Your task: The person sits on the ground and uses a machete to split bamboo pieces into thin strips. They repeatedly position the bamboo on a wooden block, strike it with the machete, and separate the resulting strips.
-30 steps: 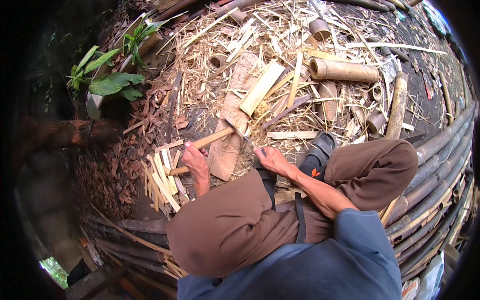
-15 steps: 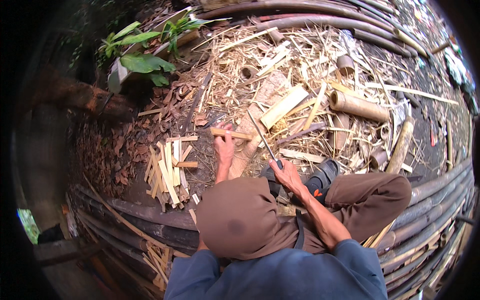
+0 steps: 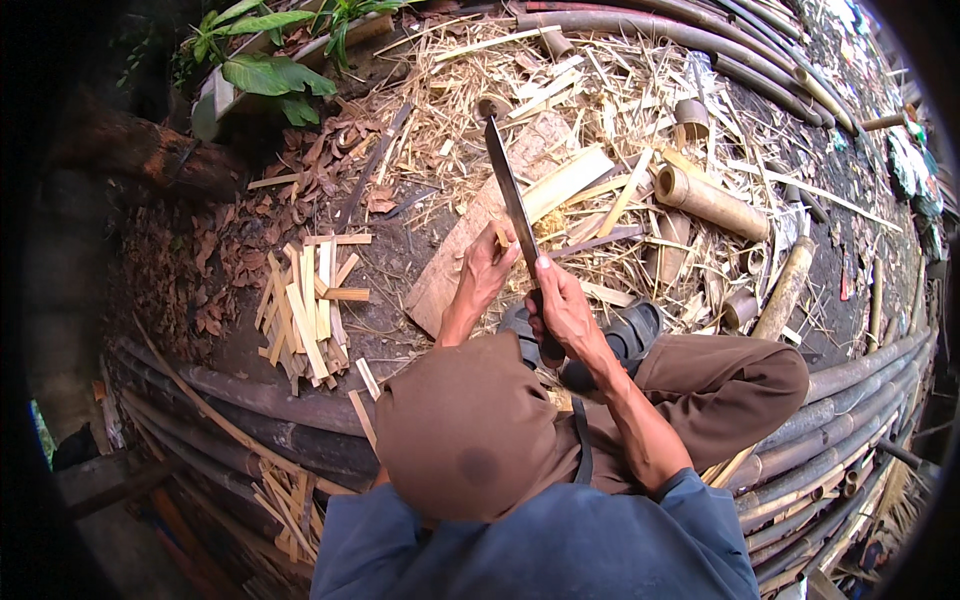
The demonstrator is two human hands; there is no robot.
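Note:
My right hand (image 3: 566, 310) is wrapped round the dark handle of a machete (image 3: 508, 185), whose long blade points away from me and slightly left. Just left of the blade, my left hand (image 3: 484, 272) grips a short bamboo strip (image 3: 502, 237), seen nearly end-on so that little of it shows. Whether blade and strip touch, I cannot tell. Under and beyond my left hand a flat wooden board (image 3: 440, 270) lies on the ground. A loose heap of split bamboo strips (image 3: 312, 315) is to the left of my left hand.
Bamboo tubes (image 3: 712, 203), a wide split piece (image 3: 566, 185) and shavings (image 3: 600, 110) cover the ground ahead. Bamboo poles run at the back (image 3: 640, 28) and on both sides of my body (image 3: 270, 400). Leafy plants (image 3: 270, 72) and a log (image 3: 140, 150) stand far left.
My left hand has come right and turned the bamboo strip from sideways to nearly end-on. My right hand has raised the machete, bringing its blade beside the strip.

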